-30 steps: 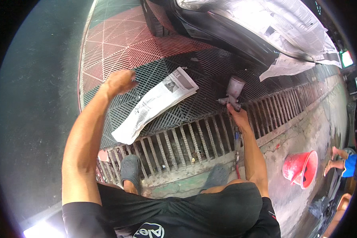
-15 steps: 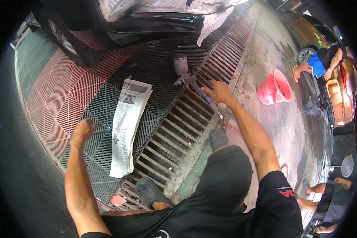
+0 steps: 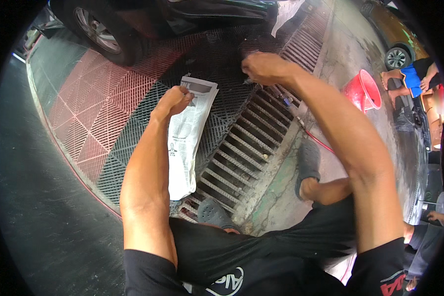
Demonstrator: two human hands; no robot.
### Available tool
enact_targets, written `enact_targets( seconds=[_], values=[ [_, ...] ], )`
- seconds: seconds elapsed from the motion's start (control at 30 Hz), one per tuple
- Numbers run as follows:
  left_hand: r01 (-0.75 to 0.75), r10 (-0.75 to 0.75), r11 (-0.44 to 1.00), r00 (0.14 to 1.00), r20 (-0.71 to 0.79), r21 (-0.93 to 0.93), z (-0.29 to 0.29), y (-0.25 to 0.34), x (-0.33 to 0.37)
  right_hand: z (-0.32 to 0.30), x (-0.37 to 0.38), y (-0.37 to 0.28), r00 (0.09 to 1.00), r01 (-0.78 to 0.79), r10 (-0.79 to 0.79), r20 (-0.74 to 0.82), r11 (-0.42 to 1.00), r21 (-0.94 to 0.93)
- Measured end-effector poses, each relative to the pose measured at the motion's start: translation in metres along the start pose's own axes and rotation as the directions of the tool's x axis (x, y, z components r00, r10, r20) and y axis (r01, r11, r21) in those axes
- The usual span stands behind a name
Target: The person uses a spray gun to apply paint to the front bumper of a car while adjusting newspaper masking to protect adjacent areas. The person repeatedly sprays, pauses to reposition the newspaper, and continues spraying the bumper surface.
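Observation:
My left hand (image 3: 175, 100) has its fingers curled over the upper end of a folded newspaper (image 3: 186, 148); I see nothing in them, and whether they touch the paper is unclear. The newspaper lies lengthwise on the dark plastic grid mat, its near end by the bar grate. Out ahead, my right hand (image 3: 267, 69) is closed and slightly blurred. It covers most of a spray gun, whose blue-banded hose fitting (image 3: 287, 101) shows beneath the wrist. What the right fingers hold, if anything, is hidden.
A red hose (image 3: 318, 140) runs from the fitting beside my dark clog (image 3: 308, 165). A slatted drain grate (image 3: 246, 143) crosses the floor. A black car's wheel (image 3: 101, 32) stands far left. To the right are a red bucket (image 3: 362, 91) and a person in blue shorts (image 3: 412, 81).
My left hand has come up and right, from over the mat to the newspaper's upper end. The right hand has moved forward over the spray gun, its fingers now curled. The view has shifted.

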State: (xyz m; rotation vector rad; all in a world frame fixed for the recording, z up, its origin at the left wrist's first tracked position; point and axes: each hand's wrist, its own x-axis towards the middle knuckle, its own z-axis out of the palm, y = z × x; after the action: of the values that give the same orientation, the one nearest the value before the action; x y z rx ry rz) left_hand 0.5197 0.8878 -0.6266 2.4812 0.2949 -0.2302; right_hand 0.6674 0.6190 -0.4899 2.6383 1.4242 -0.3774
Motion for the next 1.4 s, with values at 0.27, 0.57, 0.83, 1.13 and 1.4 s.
enact_targets(
  seconds=[0.27,0.57,0.83,1.13,1.4],
  values=[
    [-0.091,0.148,0.984,0.898,-0.414,0.155,-0.017,0.038,-0.006,0.141,-0.012,-0.089,0.957,-0.164,0.276,-0.089,0.769,0.617],
    [-0.035,0.121,0.988,0.772,-0.624,0.149,-0.012,0.113,-0.002,0.244,-0.055,-0.132,0.876,-0.365,0.456,0.155,0.416,0.833],
    [-0.041,-0.169,0.969,0.606,-0.777,-0.242,-0.008,0.176,0.041,0.256,-0.043,-0.1,0.874,-0.362,0.443,0.199,0.323,0.874],
    [-0.085,-0.218,0.937,0.614,-0.758,-0.338,-0.029,0.191,0.062,0.267,-0.066,-0.077,0.844,-0.342,0.514,0.153,0.297,0.892],
    [-0.069,-0.248,0.921,0.657,-0.712,-0.384,-0.01,0.202,0.077,0.276,-0.068,-0.063,0.826,-0.373,0.526,0.2,0.245,0.895]
  ],
)
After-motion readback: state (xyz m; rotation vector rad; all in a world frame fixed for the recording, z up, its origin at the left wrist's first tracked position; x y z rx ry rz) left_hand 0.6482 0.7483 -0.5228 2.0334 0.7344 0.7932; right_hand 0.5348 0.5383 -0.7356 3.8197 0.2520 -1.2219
